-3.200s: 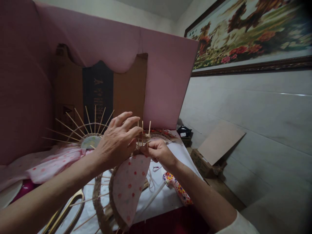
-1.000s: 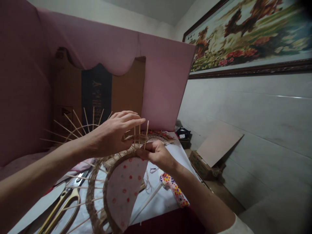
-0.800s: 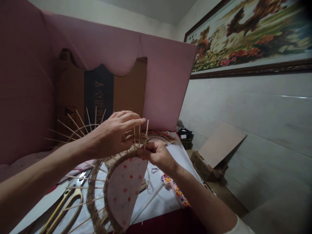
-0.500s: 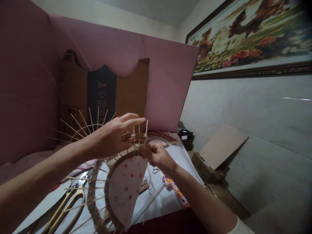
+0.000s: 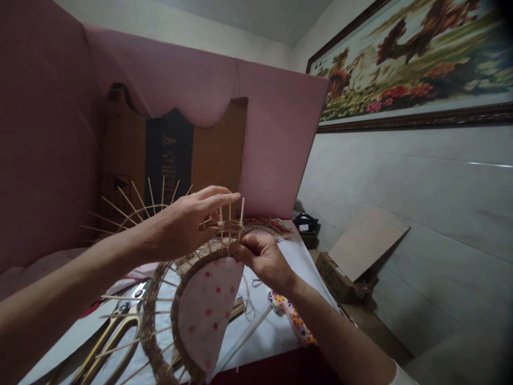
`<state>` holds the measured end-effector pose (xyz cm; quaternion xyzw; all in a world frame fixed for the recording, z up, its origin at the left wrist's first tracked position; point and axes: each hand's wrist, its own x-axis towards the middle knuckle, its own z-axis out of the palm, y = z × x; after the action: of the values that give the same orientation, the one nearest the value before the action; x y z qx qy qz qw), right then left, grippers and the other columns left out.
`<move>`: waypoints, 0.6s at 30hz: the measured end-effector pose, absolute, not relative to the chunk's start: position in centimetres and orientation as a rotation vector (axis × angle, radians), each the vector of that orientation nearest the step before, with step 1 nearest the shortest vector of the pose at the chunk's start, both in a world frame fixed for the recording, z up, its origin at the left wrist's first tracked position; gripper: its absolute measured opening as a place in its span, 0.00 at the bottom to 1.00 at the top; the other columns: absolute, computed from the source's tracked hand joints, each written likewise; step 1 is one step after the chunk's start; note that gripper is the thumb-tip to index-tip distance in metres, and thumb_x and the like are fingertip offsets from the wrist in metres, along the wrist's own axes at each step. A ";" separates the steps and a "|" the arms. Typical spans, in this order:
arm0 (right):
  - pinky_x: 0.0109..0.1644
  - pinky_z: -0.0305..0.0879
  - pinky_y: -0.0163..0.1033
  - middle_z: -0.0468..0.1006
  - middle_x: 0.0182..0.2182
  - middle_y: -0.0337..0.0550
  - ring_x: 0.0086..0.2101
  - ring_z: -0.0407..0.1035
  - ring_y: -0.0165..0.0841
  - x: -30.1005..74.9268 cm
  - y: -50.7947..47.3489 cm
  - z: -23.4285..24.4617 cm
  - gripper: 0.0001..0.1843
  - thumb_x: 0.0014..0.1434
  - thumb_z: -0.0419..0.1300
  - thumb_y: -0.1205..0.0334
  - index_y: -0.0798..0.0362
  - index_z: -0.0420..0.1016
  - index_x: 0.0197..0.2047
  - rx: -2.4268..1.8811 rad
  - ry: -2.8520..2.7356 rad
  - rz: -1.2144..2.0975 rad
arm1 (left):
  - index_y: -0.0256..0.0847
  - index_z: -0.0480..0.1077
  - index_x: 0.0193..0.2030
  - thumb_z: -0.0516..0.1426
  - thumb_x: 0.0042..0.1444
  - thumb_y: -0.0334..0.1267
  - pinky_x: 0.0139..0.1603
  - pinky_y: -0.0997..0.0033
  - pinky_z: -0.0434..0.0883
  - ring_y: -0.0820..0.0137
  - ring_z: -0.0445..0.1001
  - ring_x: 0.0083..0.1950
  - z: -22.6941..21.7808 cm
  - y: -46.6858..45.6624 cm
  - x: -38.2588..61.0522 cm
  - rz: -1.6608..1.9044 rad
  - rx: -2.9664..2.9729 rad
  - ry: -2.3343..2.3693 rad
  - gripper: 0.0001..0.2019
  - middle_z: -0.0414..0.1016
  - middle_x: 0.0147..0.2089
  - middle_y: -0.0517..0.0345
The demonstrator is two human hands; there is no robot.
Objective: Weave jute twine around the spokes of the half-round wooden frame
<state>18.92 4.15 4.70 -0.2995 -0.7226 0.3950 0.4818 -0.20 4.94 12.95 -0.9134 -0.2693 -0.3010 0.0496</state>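
Observation:
A half-round wicker frame [image 5: 175, 313] has thin sticks fanning out through brown woven bands. White cloth with red dots [image 5: 210, 310] fills its inner half-circle. My left hand [image 5: 188, 216] is at the top end of the frame, index finger stretched across the upright stick tips. Its thumb and a bent finger close at the strip of pale woven cord [image 5: 230, 226]; their exact grip is partly hidden. Just right and below, my right hand [image 5: 268, 259] is closed, thumb and fingers pinching the frame's end by the last stick.
Large gold-handled scissors [image 5: 108, 339] lie left on the white table surface [image 5: 276, 331]. A glue gun with a spotted, colourful body [image 5: 290, 315] lies under my right forearm. Another stick fan [image 5: 140, 206] and a woven arc [image 5: 268, 224] are behind. Pink panels [image 5: 280, 144] enclose the back.
The view has shifted slightly. Both hands stay at the same end of the frame, with only small finger movements, and the frame's left sticks have swung a little to the left.

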 end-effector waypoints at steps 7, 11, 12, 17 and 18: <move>0.24 0.45 0.32 0.55 0.19 0.32 0.22 0.48 0.24 19.0 4.3 4.7 0.21 0.57 0.59 0.52 0.55 0.62 0.20 -0.733 -1.780 0.910 | 0.44 0.58 0.62 0.55 0.54 0.29 0.46 0.66 0.70 0.69 0.73 0.43 13.0 4.9 -0.3 -0.852 -2.767 -0.858 0.28 0.65 0.59 0.49; 0.25 0.46 0.32 0.56 0.19 0.33 0.23 0.49 0.24 19.1 4.1 4.8 0.21 0.57 0.59 0.51 0.56 0.63 0.20 -0.747 -1.799 0.868 | 0.46 0.57 0.63 0.55 0.55 0.32 0.49 0.64 0.69 0.65 0.72 0.50 13.0 4.9 -0.4 -0.798 -2.753 -0.874 0.28 0.61 0.63 0.49; 0.25 0.47 0.32 0.56 0.19 0.33 0.23 0.49 0.24 19.1 4.1 4.8 0.21 0.57 0.59 0.51 0.56 0.63 0.20 -0.754 -1.805 0.861 | 0.46 0.57 0.63 0.55 0.55 0.33 0.50 0.64 0.69 0.63 0.70 0.52 12.9 4.8 -0.4 -0.782 -2.744 -0.873 0.28 0.60 0.64 0.48; 0.26 0.48 0.33 0.57 0.19 0.34 0.23 0.50 0.25 19.2 4.1 4.9 0.21 0.57 0.59 0.51 0.55 0.62 0.20 -0.762 -1.816 0.818 | 0.45 0.57 0.64 0.55 0.57 0.36 0.54 0.58 0.67 0.59 0.66 0.58 12.8 4.5 -0.2 -0.713 -2.687 -0.902 0.26 0.57 0.65 0.47; 0.26 0.47 0.33 0.57 0.20 0.34 0.23 0.50 0.25 19.2 4.1 4.9 0.21 0.57 0.59 0.51 0.55 0.63 0.20 -0.757 -1.815 0.819 | 0.45 0.57 0.64 0.54 0.57 0.35 0.54 0.57 0.67 0.59 0.66 0.58 12.8 4.5 -0.2 -0.706 -2.681 -0.909 0.26 0.57 0.66 0.46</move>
<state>19.16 4.14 4.91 -0.3107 -0.7455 0.3361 0.4844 -0.22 4.53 12.81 -0.9131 -0.3096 -0.2406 0.1116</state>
